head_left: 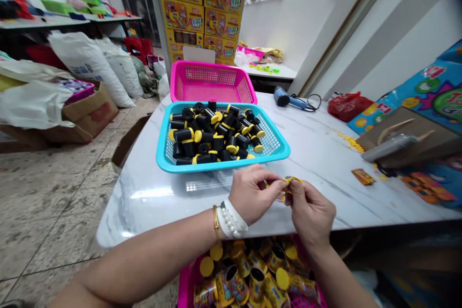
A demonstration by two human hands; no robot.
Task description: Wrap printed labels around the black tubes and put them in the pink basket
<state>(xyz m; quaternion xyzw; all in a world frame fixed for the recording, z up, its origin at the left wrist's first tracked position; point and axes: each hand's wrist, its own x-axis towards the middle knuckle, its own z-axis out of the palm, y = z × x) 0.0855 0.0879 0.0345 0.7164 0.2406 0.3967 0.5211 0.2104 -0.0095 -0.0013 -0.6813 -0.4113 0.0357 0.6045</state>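
Observation:
My left hand (252,192) and my right hand (311,209) meet over the front of the table. Between their fingertips they pinch a small yellow printed wrapper (293,179), partly hidden by the fingers. Just beyond the hands, a turquoise basket (220,169) holds many small black cylinders (204,136) with yellow caps. Below the table edge, under my forearms, sits a pink basket (183,281) full of cylinders in yellow printed wrapping (240,288). Some of those show dark open ends, others yellow caps.
A second pink basket (212,94) stands behind the turquoise one on the marble-patterned table (151,207). At the right are a blue heat gun (285,97), a red bag (348,106), a loose wrapper (363,176) and a blue carton (407,91). Yellow boxes (184,14) are stacked behind.

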